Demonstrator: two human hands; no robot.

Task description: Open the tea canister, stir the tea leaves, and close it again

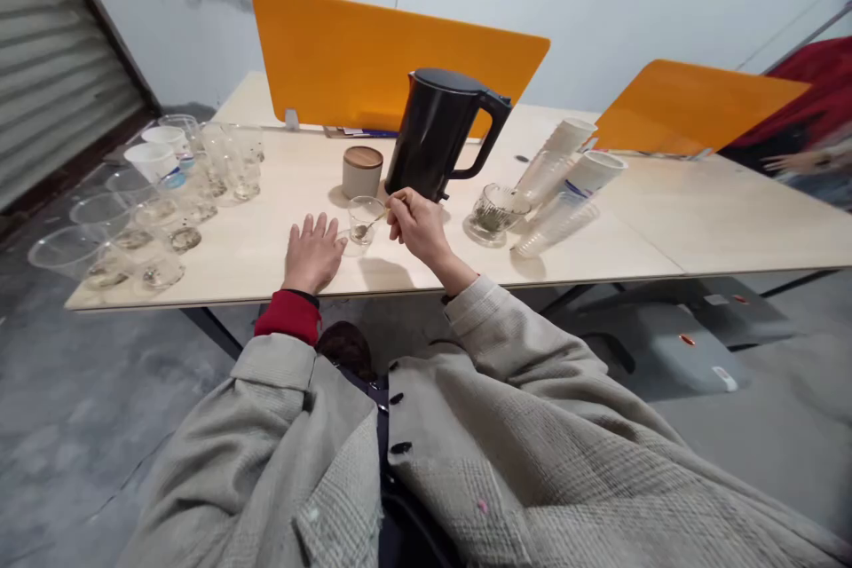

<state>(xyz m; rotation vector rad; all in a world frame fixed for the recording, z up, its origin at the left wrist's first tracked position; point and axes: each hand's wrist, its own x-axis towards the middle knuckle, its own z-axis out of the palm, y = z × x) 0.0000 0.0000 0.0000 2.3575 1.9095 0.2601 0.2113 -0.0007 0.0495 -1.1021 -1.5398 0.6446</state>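
On table, left hand flat, right hand pinching

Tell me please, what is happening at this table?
A person in a grey coat sits at a wooden table. The right hand holds a small spoon that dips into a small clear cup. The left hand lies flat on the table beside the cup. Behind stand a black kettle and a lidded jar. Many clear cups stand at the left, and stacked cups lie at the right.
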